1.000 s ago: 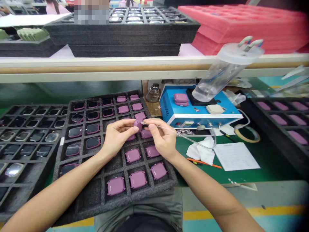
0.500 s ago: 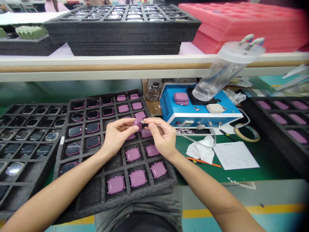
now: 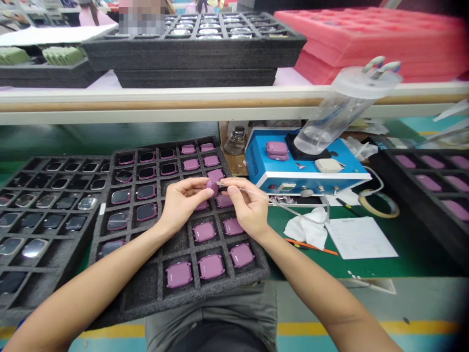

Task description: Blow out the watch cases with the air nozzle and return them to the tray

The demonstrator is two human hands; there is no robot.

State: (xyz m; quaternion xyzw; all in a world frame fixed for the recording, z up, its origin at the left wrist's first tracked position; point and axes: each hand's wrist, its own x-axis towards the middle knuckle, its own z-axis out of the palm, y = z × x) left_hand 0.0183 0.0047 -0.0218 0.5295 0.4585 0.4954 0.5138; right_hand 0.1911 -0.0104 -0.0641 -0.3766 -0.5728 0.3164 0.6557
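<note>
Over the foam tray point(image 3: 216, 292), my left hand point(image 3: 183, 201) pinches a small purple watch case point(image 3: 212, 185) between thumb and fingers. A glue-dispenser needle with a thin clear tube point(image 3: 273, 199) is gripped in my right hand point(image 3: 250, 208). Its tip meets the watch case at the edge facing the right hand; whether it touches cannot be made out. Below the hands, purple watch cases point(image 3: 211, 266) lie back up in the tray's right columns. Cases with dark screens point(image 3: 146, 211) fill the left columns, and my left forearm covers part of them.
A blue dispenser box point(image 3: 252, 161) carries purple cases point(image 3: 277, 150) and a tilted clear cylinder point(image 3: 326, 120). Tissue point(image 3: 311, 227), paper point(image 3: 361, 237) and tape point(image 3: 379, 203) lie right of the tray. More trays stand left point(image 3: 54, 274) and right point(image 3: 406, 195). A shelf point(image 3: 183, 104) spans above.
The view has shifted slightly, so the trays appear a little further right. Both hands keep their hold, and the watch case has turned slightly at the needle tip.
</note>
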